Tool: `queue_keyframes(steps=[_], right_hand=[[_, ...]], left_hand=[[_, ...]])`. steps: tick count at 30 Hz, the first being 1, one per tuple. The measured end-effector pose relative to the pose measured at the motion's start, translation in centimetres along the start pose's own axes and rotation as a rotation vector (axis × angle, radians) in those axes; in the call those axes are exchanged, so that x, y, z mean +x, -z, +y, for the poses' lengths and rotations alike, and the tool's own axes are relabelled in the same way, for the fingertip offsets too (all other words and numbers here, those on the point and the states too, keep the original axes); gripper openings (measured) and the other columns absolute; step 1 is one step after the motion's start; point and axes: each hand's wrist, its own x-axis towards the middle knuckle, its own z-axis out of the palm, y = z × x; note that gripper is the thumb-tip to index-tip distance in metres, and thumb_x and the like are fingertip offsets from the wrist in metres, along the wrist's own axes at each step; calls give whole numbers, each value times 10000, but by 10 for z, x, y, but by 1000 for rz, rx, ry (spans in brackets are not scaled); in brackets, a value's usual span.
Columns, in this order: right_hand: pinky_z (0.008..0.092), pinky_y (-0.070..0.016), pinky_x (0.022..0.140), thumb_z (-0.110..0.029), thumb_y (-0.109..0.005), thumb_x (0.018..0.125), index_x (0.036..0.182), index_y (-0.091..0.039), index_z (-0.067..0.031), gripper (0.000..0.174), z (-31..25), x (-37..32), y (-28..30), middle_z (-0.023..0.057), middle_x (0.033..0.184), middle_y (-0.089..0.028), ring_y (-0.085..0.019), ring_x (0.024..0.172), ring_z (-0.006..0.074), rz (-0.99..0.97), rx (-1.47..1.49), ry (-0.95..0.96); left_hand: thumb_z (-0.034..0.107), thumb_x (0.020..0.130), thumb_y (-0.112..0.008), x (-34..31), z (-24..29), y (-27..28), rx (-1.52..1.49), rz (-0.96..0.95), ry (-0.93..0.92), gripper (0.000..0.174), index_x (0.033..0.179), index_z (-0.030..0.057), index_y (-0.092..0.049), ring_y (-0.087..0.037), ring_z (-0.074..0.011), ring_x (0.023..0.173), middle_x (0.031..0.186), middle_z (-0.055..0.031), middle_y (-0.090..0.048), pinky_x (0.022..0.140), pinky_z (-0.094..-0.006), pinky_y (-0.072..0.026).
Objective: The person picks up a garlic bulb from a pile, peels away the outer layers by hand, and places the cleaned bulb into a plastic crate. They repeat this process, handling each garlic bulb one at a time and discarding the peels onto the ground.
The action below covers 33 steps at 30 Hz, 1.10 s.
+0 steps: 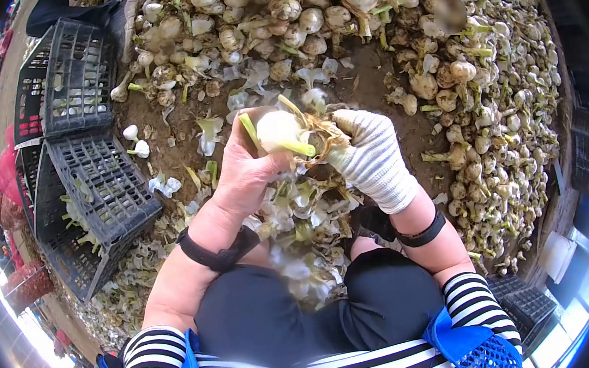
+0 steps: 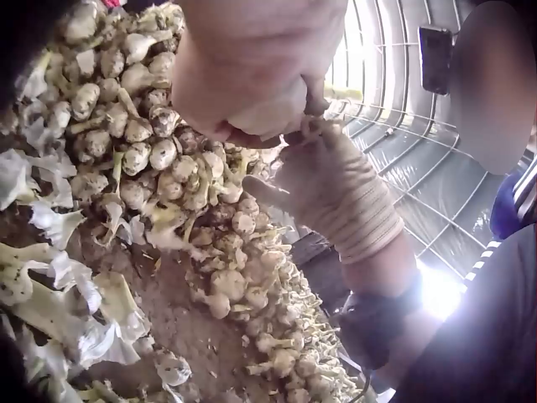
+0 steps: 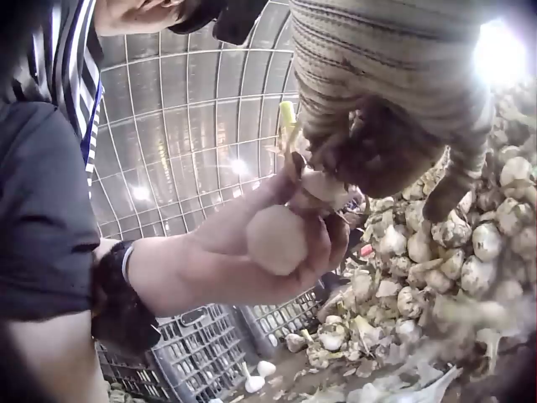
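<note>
In the head view my bare left hand (image 1: 242, 173) grips a clean white garlic bulb (image 1: 278, 129) with cut green stems (image 1: 298, 147) beside it. The right wrist view shows a pale round bulb (image 3: 277, 239) in the left palm and a second bulb (image 3: 323, 186) at the left fingertips. My right hand (image 1: 374, 156), in a striped knit glove, pinches brown dry garlic skin (image 1: 331, 136) against the right side of the held garlic. Both hands meet in front of the knees. In the left wrist view, the gloved fingers (image 2: 323, 155) are partly hidden behind the left hand.
A large heap of unpeeled garlic (image 1: 500, 114) spreads ahead and right. Black plastic crates (image 1: 107, 184) stand on the left, with two clean bulbs (image 1: 137, 149) on the soil near them. Loose peeled skins (image 1: 304, 215) litter the ground between the legs.
</note>
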Motion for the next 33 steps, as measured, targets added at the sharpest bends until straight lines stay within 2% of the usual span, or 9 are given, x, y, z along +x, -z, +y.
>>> queue_keyframes(steps=[1, 6, 11, 16, 19, 23, 27, 30, 33], right_hand=[[234, -406, 518, -75, -658, 740, 760, -624, -7, 79, 1, 0, -1, 63, 609, -559, -452, 547, 63, -11, -6, 23], [204, -442, 600, -82, -599, 802, 978, -612, 1, 195, 3, 15, 10, -12, 776, -600, -514, 665, 46, 152, 350, -296], [234, -464, 689, -166, -702, 760, 1059, -586, 0, 361, -2, -7, -7, 53, 844, -623, -552, 766, 75, -76, 632, -221], [246, -471, 667, -122, -696, 743, 950, -624, -15, 243, -4, 0, -15, 81, 833, -635, -595, 744, 117, 67, 156, 107], [255, -472, 646, -114, -673, 761, 903, -626, -17, 178, -12, -4, -16, 64, 802, -627, -585, 720, 93, 55, 45, 35], [207, -443, 619, -115, -620, 820, 884, -602, -8, 126, -10, 4, -9, 6, 789, -611, -513, 697, 50, -54, 1085, -498], [233, -447, 500, -53, -587, 796, 790, -590, -8, 45, -7, 1, -24, 17, 643, -599, -528, 555, 65, 117, 182, 61], [231, -467, 514, -43, -531, 818, 836, -556, 4, 56, 19, 25, -22, 52, 701, -603, -559, 569, 93, 198, 700, -245], [226, -472, 523, -85, -518, 853, 971, -510, 13, 153, 7, 22, -17, 68, 794, -599, -554, 602, 92, 69, 695, -386]], left_hand=[[26, 660, -754, -1, 1, 0, 0, 2, -1, 599, 1162, 81, -432, -553, -155, 978, 1056, -38, -556, 853, -285, -467], [10, 657, -741, -2, 4, 1, -140, -18, 111, 579, 1165, 66, -470, -554, -148, 978, 1040, -39, -570, 865, -291, -454], [43, 653, -763, 0, 2, 4, -34, 18, 36, 621, 1173, 80, -426, -531, -151, 1014, 1088, -38, -543, 875, -291, -449], [109, 663, -783, -3, 4, 5, -18, -1, -3, 628, 1167, 82, -408, -530, -158, 1016, 1103, -42, -528, 881, -293, -454], [121, 668, -784, -4, 5, 7, 76, 7, -26, 628, 1175, 89, -415, -531, -159, 1017, 1107, -45, -529, 881, -297, -456], [154, 706, -759, -3, 9, 14, -92, -88, 110, 618, 1220, 102, -419, -547, -133, 957, 1099, -42, -536, 736, -233, -489], [254, 736, -731, -4, 7, 11, -179, -21, 124, 661, 1269, 82, -380, -545, -129, 894, 1076, -44, -533, 667, -250, -491], [274, 774, -692, -7, 8, 12, -263, -134, 137, 649, 1293, 72, -359, -563, -136, 885, 1077, -57, -546, 645, -249, -502], [295, 842, -608, -7, 8, 13, -300, -231, 96, 596, 1318, 55, -343, -574, -145, 887, 1098, -65, -550, 654, -277, -515]])
